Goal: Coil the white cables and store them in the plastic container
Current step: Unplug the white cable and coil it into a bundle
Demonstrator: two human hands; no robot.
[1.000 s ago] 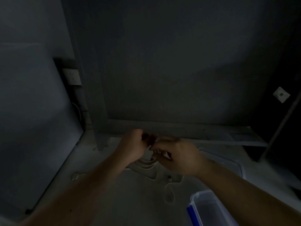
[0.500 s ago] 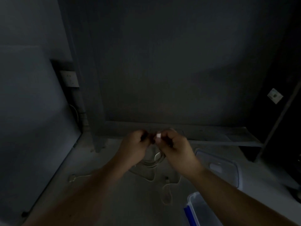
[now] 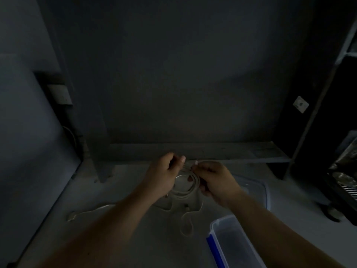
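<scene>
The head view was very dim. Two bare hands met at the middle of the frame above a pale tabletop [image 3: 63, 229]. The left hand [image 3: 164, 176] was curled around one side of a coil [image 3: 186, 187] of white cable, its thumb and forefinger loosely parted at the top. The right hand [image 3: 214, 180] was closed in a pinch on the other side of the coil, with a small white plug tip [image 3: 196, 162] sticking up just above its fingers. The coil hung between the two hands, a few loops deep; the exact number of loops could not be told.

Below the hands, loose white cable [image 3: 185, 219] lay on the tabletop in slack curves, with one long strand trailing off to the left. Whether this was one cable or more could not be told in the dark.

One clear plastic container [image 3: 229, 240] with a blue edge stood open at the lower right, near the right forearm. One clear lid [image 3: 258, 190] lay flat behind the right wrist. Two wall plates showed: one socket [image 3: 59, 94] at the left, one small plate [image 3: 300, 104] at the right.
</scene>
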